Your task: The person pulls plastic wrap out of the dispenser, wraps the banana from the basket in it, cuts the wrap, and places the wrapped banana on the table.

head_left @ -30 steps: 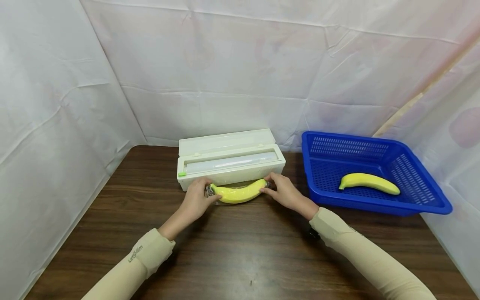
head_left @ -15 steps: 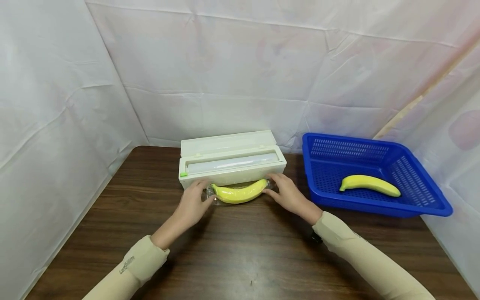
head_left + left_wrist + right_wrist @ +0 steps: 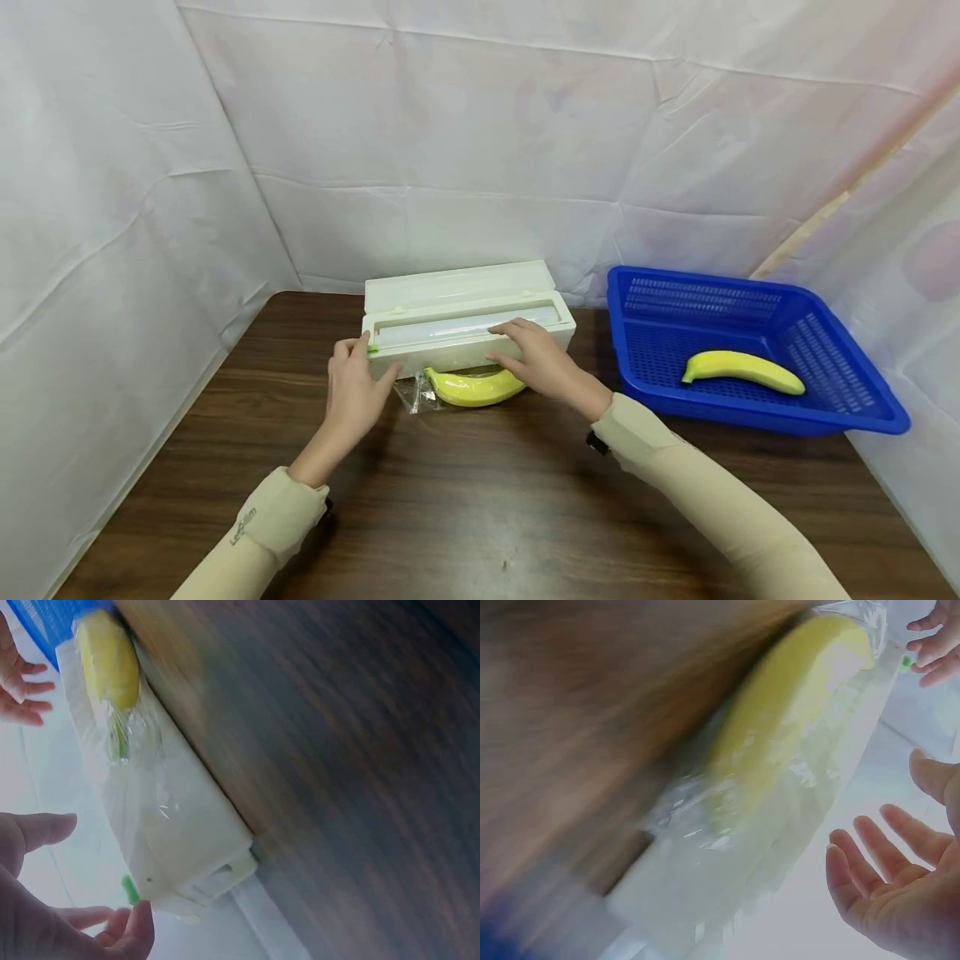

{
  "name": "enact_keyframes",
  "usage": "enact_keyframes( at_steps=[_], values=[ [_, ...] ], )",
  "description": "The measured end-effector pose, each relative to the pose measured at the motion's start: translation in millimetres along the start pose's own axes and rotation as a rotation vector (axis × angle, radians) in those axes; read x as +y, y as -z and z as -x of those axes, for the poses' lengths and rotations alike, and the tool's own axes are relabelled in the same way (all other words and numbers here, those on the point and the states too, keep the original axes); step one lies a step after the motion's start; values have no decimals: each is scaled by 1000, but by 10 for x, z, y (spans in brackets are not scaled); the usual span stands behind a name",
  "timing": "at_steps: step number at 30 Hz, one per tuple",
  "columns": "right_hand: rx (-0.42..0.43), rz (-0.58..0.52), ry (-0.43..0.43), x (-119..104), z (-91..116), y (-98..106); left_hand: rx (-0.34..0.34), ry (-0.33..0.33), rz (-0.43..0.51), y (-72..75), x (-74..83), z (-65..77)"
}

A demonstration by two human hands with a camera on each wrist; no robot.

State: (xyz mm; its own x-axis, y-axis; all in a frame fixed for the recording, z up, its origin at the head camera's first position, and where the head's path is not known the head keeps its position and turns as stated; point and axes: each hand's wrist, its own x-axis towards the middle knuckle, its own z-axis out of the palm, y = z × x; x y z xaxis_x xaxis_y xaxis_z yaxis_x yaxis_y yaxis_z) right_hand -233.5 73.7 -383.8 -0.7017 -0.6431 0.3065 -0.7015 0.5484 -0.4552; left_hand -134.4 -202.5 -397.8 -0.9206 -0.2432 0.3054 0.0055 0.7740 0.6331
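A yellow banana (image 3: 472,390) in clear plastic wrap lies against the front of a white cling film dispenser (image 3: 386,364). Crumpled film (image 3: 417,395) spreads past the banana's stem end. The dispenser's lid (image 3: 457,286) stands raised, showing the film roll (image 3: 431,332). At the dispenser's left end is my left hand (image 3: 352,396), thumb apart and fingertips beside a green slider (image 3: 130,889). My right hand (image 3: 543,362) hovers over the dispenser's front with fingers spread, hiding the banana's right tip in the head view. Nothing lies between its fingers in the right wrist view.
To the right stands a blue basket (image 3: 757,421) with a second, unwrapped banana (image 3: 742,371) inside. Behind the brown wooden table (image 3: 480,517), white sheeting (image 3: 480,150) hangs as a wall and closes off both sides.
Both hands have let go of the wrapped banana's ends. The left has moved left and up to the green slider; the right has shifted left and up over the dispenser. The loose film has spread out.
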Motion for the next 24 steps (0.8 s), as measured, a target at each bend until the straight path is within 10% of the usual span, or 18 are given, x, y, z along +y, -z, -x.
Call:
enact_keyframes(
  at_steps=[24],
  values=[
    [-259, -57, 185, -511, -1055, -643, -113, 176, 303, 61, -401, -216]
  ],
)
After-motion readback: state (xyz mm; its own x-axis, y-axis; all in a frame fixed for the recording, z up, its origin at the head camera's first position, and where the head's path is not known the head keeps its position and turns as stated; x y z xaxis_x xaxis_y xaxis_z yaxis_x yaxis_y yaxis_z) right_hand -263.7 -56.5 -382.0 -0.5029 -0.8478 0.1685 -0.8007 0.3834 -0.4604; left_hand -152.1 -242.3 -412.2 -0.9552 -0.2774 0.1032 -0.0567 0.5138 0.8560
